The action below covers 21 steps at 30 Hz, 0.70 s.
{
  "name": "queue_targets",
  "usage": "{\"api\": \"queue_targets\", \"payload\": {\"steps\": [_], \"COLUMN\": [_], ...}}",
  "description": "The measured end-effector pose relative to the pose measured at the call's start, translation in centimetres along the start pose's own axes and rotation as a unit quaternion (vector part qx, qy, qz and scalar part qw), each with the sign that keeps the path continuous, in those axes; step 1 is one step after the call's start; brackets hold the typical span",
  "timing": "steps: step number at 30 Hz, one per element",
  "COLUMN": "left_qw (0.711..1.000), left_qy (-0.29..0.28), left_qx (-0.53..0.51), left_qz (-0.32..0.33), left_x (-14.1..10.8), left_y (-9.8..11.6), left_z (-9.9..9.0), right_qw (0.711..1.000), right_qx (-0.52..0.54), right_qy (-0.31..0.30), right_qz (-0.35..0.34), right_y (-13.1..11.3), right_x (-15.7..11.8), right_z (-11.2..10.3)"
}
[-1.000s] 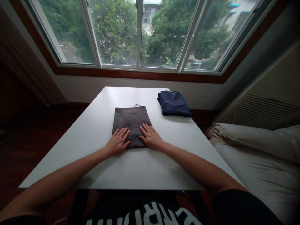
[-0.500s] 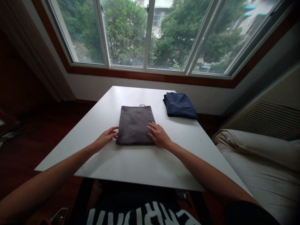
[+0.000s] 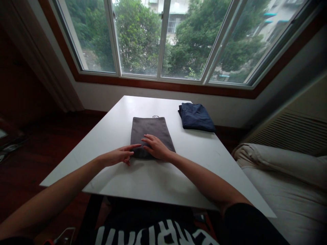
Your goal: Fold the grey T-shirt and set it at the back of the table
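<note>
A grey fabric drawstring bag [image 3: 150, 126] lies flat on the white table [image 3: 107, 136], its thin dark cord showing at the far edge. My right hand [image 3: 155, 147] rests on the bag's near half with the fingers stretched out. At the near left corner, my left hand [image 3: 124, 153] reaches over the bag's edge with the index finger extended; the other fingers are loosely bent. Neither hand grips the cloth. Whether anything is inside the bag cannot be seen.
Folded dark blue clothing [image 3: 197, 117] sits at the table's far right corner. A beige padded seat [image 3: 283, 190] stands to the right of the table. Beyond the table is a wide window [image 3: 160, 41] with a wooden frame.
My right hand has slid left from the bag's right edge onto its near middle. My left hand has moved slightly right, its index finger now over the bag's near left corner.
</note>
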<state>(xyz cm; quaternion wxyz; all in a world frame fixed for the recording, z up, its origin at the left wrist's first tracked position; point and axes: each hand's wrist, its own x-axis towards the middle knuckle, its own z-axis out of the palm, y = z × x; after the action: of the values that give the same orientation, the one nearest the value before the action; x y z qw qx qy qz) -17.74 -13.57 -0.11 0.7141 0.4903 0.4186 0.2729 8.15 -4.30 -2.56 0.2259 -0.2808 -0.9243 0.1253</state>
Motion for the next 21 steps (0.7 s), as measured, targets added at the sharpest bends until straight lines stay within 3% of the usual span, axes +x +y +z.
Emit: {"api": "queue_targets", "payload": {"steps": [3,9,16,21], "left_qw": [1.000,0.996,0.982,0.945], "left_qy": [-0.016,0.032,0.097,0.152], "left_qx": [0.000,0.058,0.152,0.286], "left_qz": [-0.022,-0.060,-0.063,-0.051], "left_x": [0.2,-0.3,-1.5,-0.9], "left_y": [0.3,0.5,0.1,0.2], "left_z": [0.6,0.0,-2.7,-4.1], "right_qw": [1.000,0.996,0.993,0.990], "right_qx": [0.001,-0.049,-0.075,-0.069], "right_qy": [-0.002,-0.059,-0.067,-0.079], "right_qz": [0.007,0.043,0.067,0.091], "right_y": [0.1,1.0,2.9,2.2], "right_x": [1.3,2.1,-0.1,-2.1], "right_z": [1.0,2.0,2.0,1.6]}}
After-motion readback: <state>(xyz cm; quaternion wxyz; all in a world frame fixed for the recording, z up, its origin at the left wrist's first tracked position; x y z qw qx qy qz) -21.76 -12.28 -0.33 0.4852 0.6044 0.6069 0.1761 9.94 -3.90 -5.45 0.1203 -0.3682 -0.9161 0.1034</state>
